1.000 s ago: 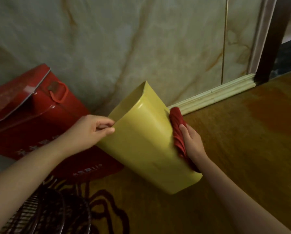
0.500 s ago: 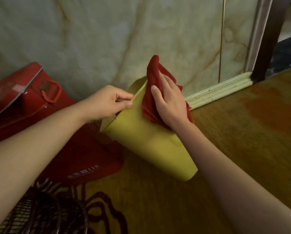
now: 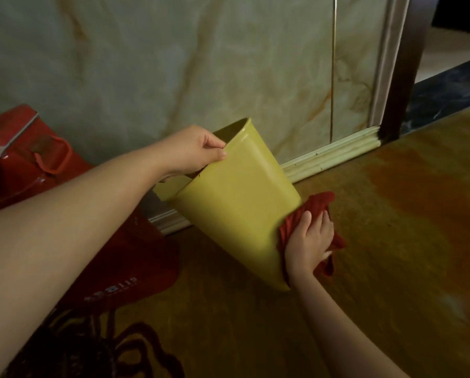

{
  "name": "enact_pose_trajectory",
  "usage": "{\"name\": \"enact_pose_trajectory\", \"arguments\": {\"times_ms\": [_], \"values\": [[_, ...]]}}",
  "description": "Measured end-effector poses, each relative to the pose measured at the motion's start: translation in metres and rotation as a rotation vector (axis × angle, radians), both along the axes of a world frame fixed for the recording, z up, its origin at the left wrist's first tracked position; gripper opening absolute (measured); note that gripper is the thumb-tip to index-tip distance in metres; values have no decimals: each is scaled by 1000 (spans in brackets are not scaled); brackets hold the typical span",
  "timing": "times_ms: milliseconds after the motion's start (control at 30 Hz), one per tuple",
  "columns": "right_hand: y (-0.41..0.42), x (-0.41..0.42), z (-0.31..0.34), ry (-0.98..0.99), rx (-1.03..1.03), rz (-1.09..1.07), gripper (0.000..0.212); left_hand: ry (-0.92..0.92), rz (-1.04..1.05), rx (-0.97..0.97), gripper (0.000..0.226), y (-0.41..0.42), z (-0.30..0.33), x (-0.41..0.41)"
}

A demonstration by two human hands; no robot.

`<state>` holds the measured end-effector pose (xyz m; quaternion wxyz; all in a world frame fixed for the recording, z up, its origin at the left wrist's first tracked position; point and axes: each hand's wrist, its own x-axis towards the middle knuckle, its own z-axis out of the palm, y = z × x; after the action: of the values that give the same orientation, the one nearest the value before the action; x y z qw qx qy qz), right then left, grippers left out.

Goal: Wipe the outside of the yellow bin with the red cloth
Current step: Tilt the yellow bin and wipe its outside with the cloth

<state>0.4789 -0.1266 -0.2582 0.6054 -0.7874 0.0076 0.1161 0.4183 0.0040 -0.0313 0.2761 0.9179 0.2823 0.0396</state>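
A person's right hand (image 3: 308, 242) presses the red cloth (image 3: 321, 204) flat against the lower side wall of the yellow bin (image 3: 236, 211), mid-wipe; beyond it, the left hand (image 3: 192, 151) pinches the rim, holding the bin tilted off the floor (image 3: 392, 241); unwiped faces likely call for turning it at that pinch; wall (image 3: 173, 64) behind.

Tilted yellow bin (image 3: 236, 211), bunched red cloth (image 3: 314, 211) against its lower side
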Motion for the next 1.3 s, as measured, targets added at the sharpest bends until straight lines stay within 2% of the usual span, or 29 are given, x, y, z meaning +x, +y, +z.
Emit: {"name": "enact_pose_trajectory", "arguments": {"times_ms": [67, 100, 167, 233, 300, 333, 367, 400, 433, 467, 500, 533, 600, 733, 833, 967, 1167, 1300], "values": [[6, -1, 22, 61, 84, 6, 52, 0, 95, -6, 30, -8, -1, 8], [11, -6, 36, -16, 131, 64, 52, 10, 147, -47, 29, -14, -1, 11], [19, -21, 69, -295, 221, 222, 49, 36, 182, -185, 22, -26, -2, 17], [25, -26, 93, -483, 275, 313, 45, 52, 130, -357, 24, -35, 1, 16], [26, -14, 99, -517, 261, 350, 45, 68, 34, -627, 27, -32, 7, 3], [24, -5, 97, -511, 236, 364, 46, 100, -27, -687, 29, -25, 9, -9], [22, 3, 92, -498, 215, 377, 47, 163, -105, -609, 34, -19, 7, -24], [20, 10, 87, -483, 205, 384, 50, 242, -177, -384, 45, -14, 3, -40], [19, 14, 84, -474, 205, 384, 51, 273, -221, -78, 51, -10, -5, -53], [20, 14, 83, -476, 211, 383, 52, 234, -247, 214, 44, -8, -13, -62], [23, 11, 84, -486, 218, 383, 53, 145, -267, 389, 27, -10, -18, -68], [27, 8, 86, -499, 224, 377, 54, 72, -279, 451, 15, -11, -21, -70], [31, 6, 87, -520, 245, 342, 56, 28, -316, 445, 11, -16, -21, -62], [23, 17, 72, -586, 273, 327, 57, 62, -328, 396, 11, -27, -19, -45], [7, 22, 35, -610, 150, 379, 64, 26, -249, 367, 5, -31, -18, -29], [-16, 31, -7, -504, 7, 378, 81, -6, -236, 334, 9, -42, -20, 9], [-24, 34, -20, -419, 69, 331, 65, 5, -211, 266, 14, -53, -23, 46], [-28, 23, -29, -339, 102, 396, 70, 75, -191, 165, 13, -56, -32, 43]]}}
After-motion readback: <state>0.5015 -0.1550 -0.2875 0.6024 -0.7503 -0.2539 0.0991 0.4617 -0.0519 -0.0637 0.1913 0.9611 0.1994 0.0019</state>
